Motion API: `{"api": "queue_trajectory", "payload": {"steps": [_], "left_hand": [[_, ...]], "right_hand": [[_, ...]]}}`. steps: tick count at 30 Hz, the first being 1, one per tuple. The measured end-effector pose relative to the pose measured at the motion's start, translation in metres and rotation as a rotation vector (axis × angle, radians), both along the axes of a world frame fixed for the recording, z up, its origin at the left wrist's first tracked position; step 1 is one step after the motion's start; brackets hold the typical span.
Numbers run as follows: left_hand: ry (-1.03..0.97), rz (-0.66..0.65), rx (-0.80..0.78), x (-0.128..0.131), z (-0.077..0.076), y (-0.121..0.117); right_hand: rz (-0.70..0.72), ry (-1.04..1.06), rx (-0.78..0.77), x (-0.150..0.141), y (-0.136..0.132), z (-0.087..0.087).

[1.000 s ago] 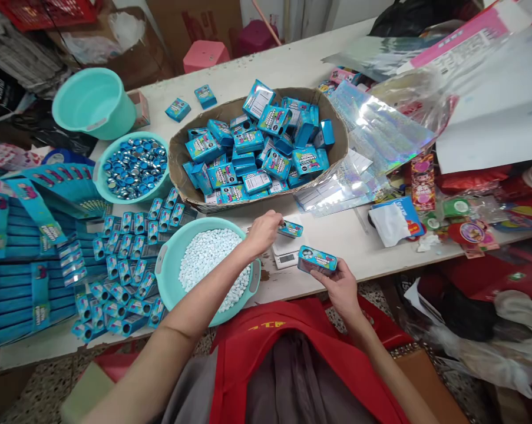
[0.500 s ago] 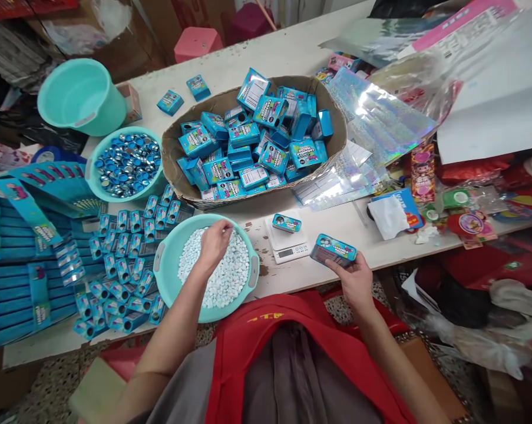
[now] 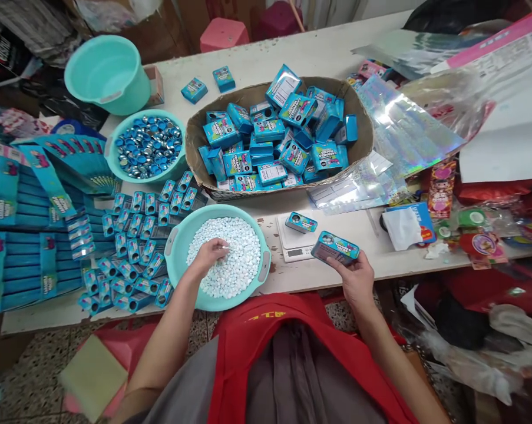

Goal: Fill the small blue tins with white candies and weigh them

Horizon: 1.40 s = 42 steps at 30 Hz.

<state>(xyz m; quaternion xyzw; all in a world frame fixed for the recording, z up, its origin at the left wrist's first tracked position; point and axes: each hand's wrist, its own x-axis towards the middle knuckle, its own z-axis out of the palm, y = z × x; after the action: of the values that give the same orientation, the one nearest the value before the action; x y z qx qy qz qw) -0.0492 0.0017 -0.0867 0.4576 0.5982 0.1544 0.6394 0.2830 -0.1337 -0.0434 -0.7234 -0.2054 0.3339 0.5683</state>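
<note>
My left hand (image 3: 210, 254) is down in a turquoise basin (image 3: 175, 259) of small white candies (image 3: 230, 277). Its fingers are drawn together over the candies, and what they hold, if anything, is hidden. My right hand (image 3: 356, 275) grips a blue candy box (image 3: 335, 248) at its near right side, thumb on the face. White candies show in the round hole at the box's end. Left of it, another blue box (image 3: 301, 222) lies on a small white digital scale (image 3: 287, 240).
Behind the basin stands a cardboard tray (image 3: 195, 138) heaped with blue boxes. A bowl (image 3: 111, 159) of metal caps and rows of open blue boxes (image 3: 133, 247) lie to the left. Holographic sheets (image 3: 407, 129) and packaging spread over the right side.
My left hand has moved down and slightly left within the basin, its fingers now among the candies. My right hand still holds the box beside the scale. The view has shifted a little.
</note>
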Motion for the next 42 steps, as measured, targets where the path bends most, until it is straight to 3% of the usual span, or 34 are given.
{"api": "queue_trajectory", "payload": {"steps": [3,8,12,17,22,27,34,38,42], "left_hand": [[-0.255,0.168,-0.153,-0.008,0.003,-0.002],[-0.194,0.107,-0.167,0.016,0.012,0.011],[-0.094,-0.174,0.042,0.07,0.034,0.032],[0.215,-0.658,0.553,0.156,0.057,0.048],[0.37,-0.88,0.737,0.199,0.061,0.051],[0.363,-0.81,0.749,0.2,0.06,0.055],[0.282,-0.496,0.659,0.178,0.062,0.067],[0.267,-0.509,0.587,0.171,0.06,0.065],[0.278,-0.559,0.625,0.174,0.058,0.06]], "right_hand": [[-0.002,0.015,-0.011,-0.002,0.001,0.001],[-0.015,0.038,-0.011,-0.003,-0.001,0.0],[-0.034,0.058,-0.019,0.0,-0.003,-0.002],[-0.061,0.068,-0.04,0.008,-0.01,0.0],[-0.098,0.045,-0.042,0.02,-0.017,-0.002],[-0.132,0.045,-0.042,0.029,-0.02,-0.005],[-0.14,0.057,-0.046,0.032,-0.017,-0.003],[-0.112,0.043,-0.052,0.031,-0.016,-0.002],[-0.084,0.046,-0.062,0.03,-0.015,-0.001]]}}
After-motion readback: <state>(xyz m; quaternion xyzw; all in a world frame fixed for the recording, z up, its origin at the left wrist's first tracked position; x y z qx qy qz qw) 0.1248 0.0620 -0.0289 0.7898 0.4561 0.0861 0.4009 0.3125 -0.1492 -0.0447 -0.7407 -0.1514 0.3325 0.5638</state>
